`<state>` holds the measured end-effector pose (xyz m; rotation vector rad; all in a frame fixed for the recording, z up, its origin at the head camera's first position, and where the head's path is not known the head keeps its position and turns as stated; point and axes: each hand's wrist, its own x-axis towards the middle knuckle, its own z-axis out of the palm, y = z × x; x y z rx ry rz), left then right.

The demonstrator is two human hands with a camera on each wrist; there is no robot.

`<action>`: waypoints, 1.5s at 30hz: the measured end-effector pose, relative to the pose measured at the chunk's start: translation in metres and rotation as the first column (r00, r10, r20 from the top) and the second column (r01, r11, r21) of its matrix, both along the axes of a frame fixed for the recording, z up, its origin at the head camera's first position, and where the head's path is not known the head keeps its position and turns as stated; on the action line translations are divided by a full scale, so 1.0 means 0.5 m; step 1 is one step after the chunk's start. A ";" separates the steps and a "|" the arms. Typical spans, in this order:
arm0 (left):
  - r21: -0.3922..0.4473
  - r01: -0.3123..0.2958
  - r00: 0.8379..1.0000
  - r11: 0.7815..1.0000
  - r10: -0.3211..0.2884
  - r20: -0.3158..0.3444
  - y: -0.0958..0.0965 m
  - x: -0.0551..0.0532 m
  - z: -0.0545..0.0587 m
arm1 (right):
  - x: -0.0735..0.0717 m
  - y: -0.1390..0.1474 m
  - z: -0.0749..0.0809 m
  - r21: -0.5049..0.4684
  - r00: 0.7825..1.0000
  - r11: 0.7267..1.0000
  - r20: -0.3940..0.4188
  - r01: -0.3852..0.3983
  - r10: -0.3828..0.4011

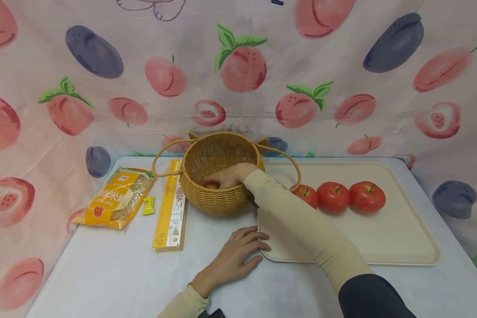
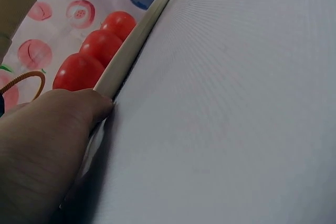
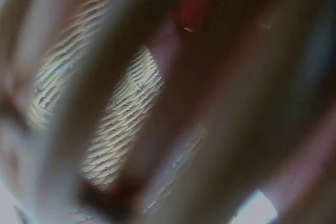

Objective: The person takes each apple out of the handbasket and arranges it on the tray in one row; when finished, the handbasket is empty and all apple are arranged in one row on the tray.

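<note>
A woven wicker basket [image 1: 218, 204] with two looped handles stands at the back middle. My right hand [image 1: 229, 175] reaches down inside it and grips a red apple [image 1: 212, 186], most of which the hand and rim hide. In the right wrist view, blurred fingers cross the woven wall [image 3: 123, 124]. My left hand [image 1: 238, 254] lies with its fingers spread at the near left corner of a cream tray [image 1: 405, 234]. On that tray a row of three red apples [image 1: 367, 197] sits, the leftmost partly behind my right sleeve. The left wrist view shows the thumb against the tray edge [image 2: 118, 69].
Left of the basket lies a long yellow and white pasta box [image 1: 168, 221]. Beside it are a small yellow packet [image 1: 149, 206] and an orange bag of grain [image 1: 117, 198]. A fruit-print cloth [image 1: 238, 110] hangs behind the white table [image 1: 115, 274].
</note>
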<state>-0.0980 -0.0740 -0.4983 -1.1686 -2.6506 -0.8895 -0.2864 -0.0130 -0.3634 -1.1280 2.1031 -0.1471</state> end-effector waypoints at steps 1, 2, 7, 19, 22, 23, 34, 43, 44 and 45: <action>0.001 0.001 1.000 1.000 -0.001 0.006 0.000 0.000 0.000 | 0.000 0.000 0.000 -0.007 1.000 1.000 -0.008 0.015 -0.015; 0.001 0.003 1.000 1.000 -0.003 0.008 0.000 -0.001 -0.001 | 0.001 0.001 0.000 -0.018 0.999 0.999 -0.013 0.029 -0.029; -0.002 0.009 1.000 1.000 -0.009 0.008 0.003 -0.001 -0.003 | 0.000 0.009 0.005 -0.089 0.996 0.993 -0.045 0.076 -0.080; -0.003 -0.011 1.000 1.000 0.011 0.022 0.000 0.002 -0.001 | 0.001 0.063 0.037 -0.306 0.980 0.940 -0.076 0.152 -0.184; -0.008 -0.009 1.000 1.000 0.009 0.030 0.001 0.004 -0.002 | 0.007 0.077 0.040 -0.338 0.973 0.924 -0.077 0.179 -0.216; -0.010 -0.007 1.000 1.000 0.008 0.030 0.001 0.005 -0.003 | 0.008 0.081 0.041 -0.351 0.972 0.919 -0.083 0.179 -0.221; -0.014 -0.015 0.999 1.000 0.016 0.049 0.001 -0.001 0.000 | 0.029 0.116 0.046 -0.573 0.937 0.794 -0.119 0.205 -0.328; 0.001 -0.020 0.998 1.000 0.020 0.067 0.001 -0.001 0.000 | 0.060 0.144 0.045 -0.698 0.899 0.640 0.013 0.322 -0.438; 0.002 -0.021 0.998 1.000 0.021 0.067 0.001 -0.001 0.000 | 0.065 0.146 0.042 -0.715 0.890 0.615 0.021 0.331 -0.455; 0.002 -0.021 0.997 1.000 0.021 0.068 0.001 -0.001 0.000 | 0.071 0.148 0.039 -0.733 0.881 0.590 0.028 0.339 -0.472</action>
